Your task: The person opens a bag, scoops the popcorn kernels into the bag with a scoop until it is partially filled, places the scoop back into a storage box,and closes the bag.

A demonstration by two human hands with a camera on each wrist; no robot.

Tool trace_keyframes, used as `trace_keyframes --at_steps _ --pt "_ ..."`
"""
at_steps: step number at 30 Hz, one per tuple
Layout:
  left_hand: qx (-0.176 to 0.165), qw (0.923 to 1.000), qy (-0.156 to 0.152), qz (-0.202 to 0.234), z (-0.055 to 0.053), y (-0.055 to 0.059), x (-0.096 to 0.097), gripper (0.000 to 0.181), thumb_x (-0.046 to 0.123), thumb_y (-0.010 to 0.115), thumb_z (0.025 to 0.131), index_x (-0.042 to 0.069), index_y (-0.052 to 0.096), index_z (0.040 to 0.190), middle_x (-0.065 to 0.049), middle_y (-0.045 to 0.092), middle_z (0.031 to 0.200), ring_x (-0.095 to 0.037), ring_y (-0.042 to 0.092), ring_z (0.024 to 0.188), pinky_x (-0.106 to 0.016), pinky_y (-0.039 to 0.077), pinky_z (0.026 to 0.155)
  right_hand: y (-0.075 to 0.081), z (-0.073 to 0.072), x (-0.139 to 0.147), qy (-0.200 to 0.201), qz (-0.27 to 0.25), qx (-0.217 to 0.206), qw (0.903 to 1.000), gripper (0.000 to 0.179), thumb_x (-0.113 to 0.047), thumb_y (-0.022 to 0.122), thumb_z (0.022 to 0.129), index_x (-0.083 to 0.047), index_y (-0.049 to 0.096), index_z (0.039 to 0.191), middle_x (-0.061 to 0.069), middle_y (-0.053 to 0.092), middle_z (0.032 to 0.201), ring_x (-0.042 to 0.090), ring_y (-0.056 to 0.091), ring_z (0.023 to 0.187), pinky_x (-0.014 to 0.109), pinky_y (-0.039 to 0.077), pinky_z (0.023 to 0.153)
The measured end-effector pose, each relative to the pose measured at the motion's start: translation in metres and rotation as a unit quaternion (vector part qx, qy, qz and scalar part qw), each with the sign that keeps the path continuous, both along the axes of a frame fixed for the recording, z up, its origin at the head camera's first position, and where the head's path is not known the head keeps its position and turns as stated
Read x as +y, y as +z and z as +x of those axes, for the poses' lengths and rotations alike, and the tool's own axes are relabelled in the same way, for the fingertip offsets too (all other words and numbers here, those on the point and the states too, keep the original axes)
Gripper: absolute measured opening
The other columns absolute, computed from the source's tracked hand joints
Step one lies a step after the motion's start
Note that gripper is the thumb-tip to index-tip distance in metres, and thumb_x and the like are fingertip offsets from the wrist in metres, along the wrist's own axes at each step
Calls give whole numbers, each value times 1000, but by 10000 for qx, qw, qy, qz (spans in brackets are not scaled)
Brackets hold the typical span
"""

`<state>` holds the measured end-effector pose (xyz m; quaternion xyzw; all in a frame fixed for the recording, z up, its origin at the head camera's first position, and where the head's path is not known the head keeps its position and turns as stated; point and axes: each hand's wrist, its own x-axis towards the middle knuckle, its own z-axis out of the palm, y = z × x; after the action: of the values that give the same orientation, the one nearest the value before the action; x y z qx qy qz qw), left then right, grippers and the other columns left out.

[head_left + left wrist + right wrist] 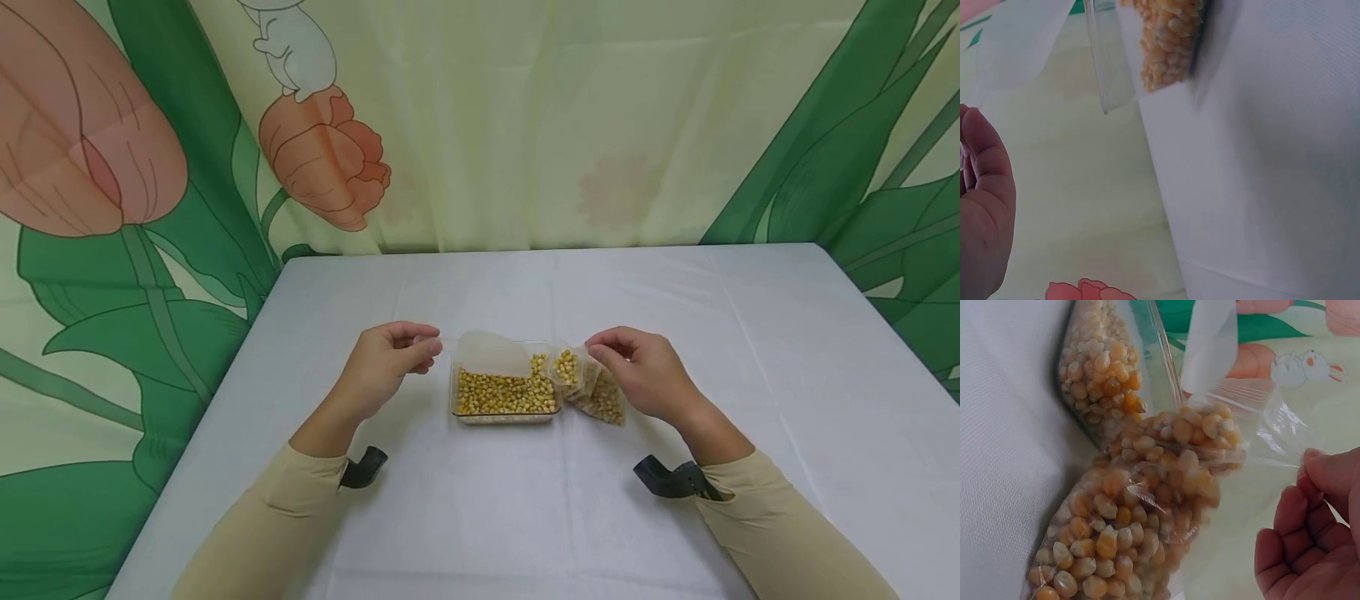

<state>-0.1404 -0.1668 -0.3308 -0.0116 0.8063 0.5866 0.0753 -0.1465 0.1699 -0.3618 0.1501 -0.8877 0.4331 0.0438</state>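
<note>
A clear rectangular container [506,418] holds many yellow corn kernels [498,392]. A frosted translucent plastic piece [491,354] stands over the kernels at the container's back left. My left hand [393,354], left of the container, pinches the thin clear end of that piece between thumb and fingers. A clear zip bag [1116,531] of corn kernels lies against the container's right side, its upper part reaching over the rim. My right hand [645,371] pinches the edge of the bag's mouth between thumb and forefinger, the other fingers loosely curled.
A white cloth covers the table [480,517]. Behind it hangs a pale curtain [525,125] printed with flowers, leaves and a white rabbit. A black strap mount [363,468] sits at the left wrist, another black mount [675,479] at the right.
</note>
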Motion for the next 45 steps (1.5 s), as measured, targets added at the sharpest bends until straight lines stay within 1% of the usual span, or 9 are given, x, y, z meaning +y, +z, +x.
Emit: trace_keyframes --at_steps 5,9,12,20,25,29,35,42,45 --pt "-78 9999 0 123 -1 -7 -3 34 14 71 94 -6 65 122 -13 69 99 -23 66 87 -28 57 80 3 0 0 -117 -180 229 9995 16 -9 60 101 3 70 105 15 71 97 24 59 84 23 49 68" --pt "-106 9994 -70 312 -4 -17 -5 34 11 70 94 -8 64 122 -11 69 96 -17 65 82 -27 57 79 1 0 1 -184 -250 360 9989 16 -8 60 101 3 70 105 17 70 96 23 59 82 21 48 67" --pt "-143 9991 -104 373 -6 -23 -5 33 10 70 95 -8 64 121 -9 69 95 -17 65 82 -27 57 78 0 0 1 -201 -312 514 9980 14 -6 61 100 3 70 104 17 70 94 22 58 80 20 48 66" --pt "-260 9990 -114 348 -7 -34 -5 29 9 69 95 -7 66 119 -14 69 99 -18 65 84 -28 57 80 3 3 2 -383 -666 844 9935 10 -3 66 97 4 71 101 16 71 93 8 58 77 14 45 67" --pt "-348 9993 -130 96 -6 -38 -2 27 12 70 95 -2 68 117 -12 70 101 -21 66 87 -31 57 81 4 4 2 -422 -820 953 9912 9 -1 67 95 5 71 101 16 71 94 5 56 76 13 44 65" --pt "-320 9992 -168 -195 -6 -41 -1 27 13 70 94 0 68 117 -10 70 101 -23 67 89 -34 57 83 5 5 1 -472 -850 962 9906 9 -1 67 96 4 72 101 15 71 94 5 55 76 13 44 65" --pt "-366 9978 -86 -552 -8 -45 -1 32 15 71 93 1 67 121 -8 68 100 -26 67 92 -37 56 85 4 5 2 -451 -832 890 9915 10 -1 66 96 5 71 102 16 70 95 6 55 76 13 44 65" --pt "-445 9956 -12 -821 -9 -47 -2 32 16 69 95 1 66 123 -9 69 100 -25 67 92 -38 56 84 3 5 2 -549 -891 957 9899 9 -1 66 96 5 71 101 15 70 95 6 55 76 12 44 65" --pt "-428 9947 -5 -938 -9 -46 -3 35 16 69 95 1 65 126 -9 69 100 -23 66 91 -35 55 81 1 5 2 -545 -936 993 9891 9 0 67 95 5 72 100 16 70 94 5 54 76 12 44 65"
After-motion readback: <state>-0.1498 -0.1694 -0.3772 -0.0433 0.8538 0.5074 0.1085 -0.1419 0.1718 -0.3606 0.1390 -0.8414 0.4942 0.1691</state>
